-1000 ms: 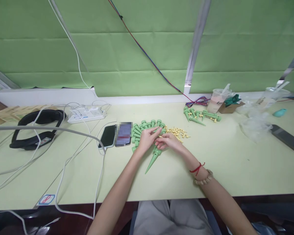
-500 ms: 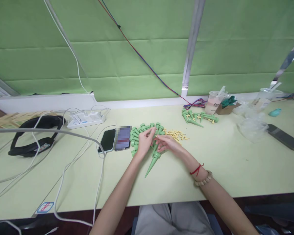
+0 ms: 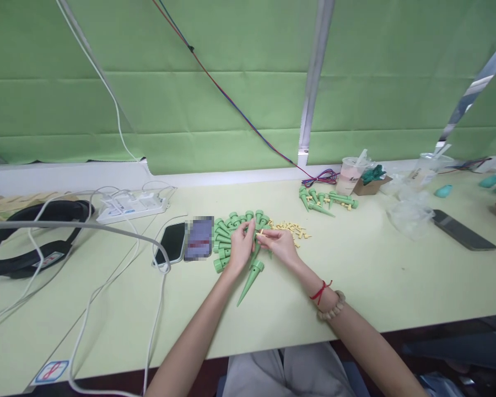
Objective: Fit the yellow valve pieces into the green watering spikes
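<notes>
My left hand [image 3: 241, 246] is closed round the head of a green cone-shaped spike [image 3: 248, 282] whose tip points down toward me over the table. My right hand [image 3: 279, 243] pinches a small yellow piece [image 3: 261, 233] at the spike's head, fingertips touching the left hand's. Behind the hands lies a pile of green spikes [image 3: 228, 234] and a scatter of small yellow pieces [image 3: 290, 228].
Two phones [image 3: 186, 241] lie left of the pile, with a power strip [image 3: 129, 205], white cables and a black headset [image 3: 27, 242] further left. At the back right are a second group of green spikes [image 3: 324, 199], cups [image 3: 350, 175], plastic bags [image 3: 409, 212] and another phone [image 3: 462, 229].
The camera has shifted, so everything sits further left in view. My hands stay together at the spike's head; the right fingers have come up to pinch the yellow piece there.
</notes>
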`<state>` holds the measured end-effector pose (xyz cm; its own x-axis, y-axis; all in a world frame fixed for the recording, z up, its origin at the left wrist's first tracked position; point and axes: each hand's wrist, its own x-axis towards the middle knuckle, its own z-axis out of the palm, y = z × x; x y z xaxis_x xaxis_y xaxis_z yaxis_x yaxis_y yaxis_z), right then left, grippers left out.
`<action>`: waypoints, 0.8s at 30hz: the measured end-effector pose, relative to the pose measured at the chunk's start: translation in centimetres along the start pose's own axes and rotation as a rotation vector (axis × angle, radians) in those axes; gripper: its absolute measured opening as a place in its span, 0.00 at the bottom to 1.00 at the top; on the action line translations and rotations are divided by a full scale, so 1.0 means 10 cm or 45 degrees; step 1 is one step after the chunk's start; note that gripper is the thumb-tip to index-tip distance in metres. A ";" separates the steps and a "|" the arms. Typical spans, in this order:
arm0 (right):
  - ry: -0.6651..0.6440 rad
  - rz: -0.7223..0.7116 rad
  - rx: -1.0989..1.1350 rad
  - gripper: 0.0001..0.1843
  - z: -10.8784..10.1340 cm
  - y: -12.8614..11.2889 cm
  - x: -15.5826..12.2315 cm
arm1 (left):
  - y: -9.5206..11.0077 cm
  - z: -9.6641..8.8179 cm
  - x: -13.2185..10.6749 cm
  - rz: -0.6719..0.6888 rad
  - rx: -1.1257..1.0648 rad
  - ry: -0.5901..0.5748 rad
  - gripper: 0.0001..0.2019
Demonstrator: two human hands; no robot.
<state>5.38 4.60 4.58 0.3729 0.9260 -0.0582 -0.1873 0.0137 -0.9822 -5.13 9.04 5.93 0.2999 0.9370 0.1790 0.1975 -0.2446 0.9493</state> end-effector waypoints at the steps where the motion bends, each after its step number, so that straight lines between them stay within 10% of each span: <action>1: 0.015 -0.081 -0.079 0.12 0.00 0.01 -0.01 | 0.00 0.01 0.00 -0.027 -0.018 -0.009 0.22; 7: 0.017 -0.583 -0.578 0.09 -0.03 0.02 -0.04 | 0.01 0.00 -0.01 -0.179 -0.137 -0.073 0.21; 21: -0.105 -0.705 -0.513 0.09 -0.04 -0.03 -0.04 | 0.05 0.00 -0.03 -0.157 -0.182 -0.107 0.21; 24: -0.165 -0.509 -0.412 0.03 -0.05 -0.04 -0.02 | 0.04 -0.01 -0.02 -0.136 -0.152 -0.151 0.23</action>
<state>5.86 4.25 4.88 0.2384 0.9117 0.3347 0.2439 0.2774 -0.9293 -5.20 8.75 6.34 0.3922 0.9185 0.0503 0.1243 -0.1071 0.9864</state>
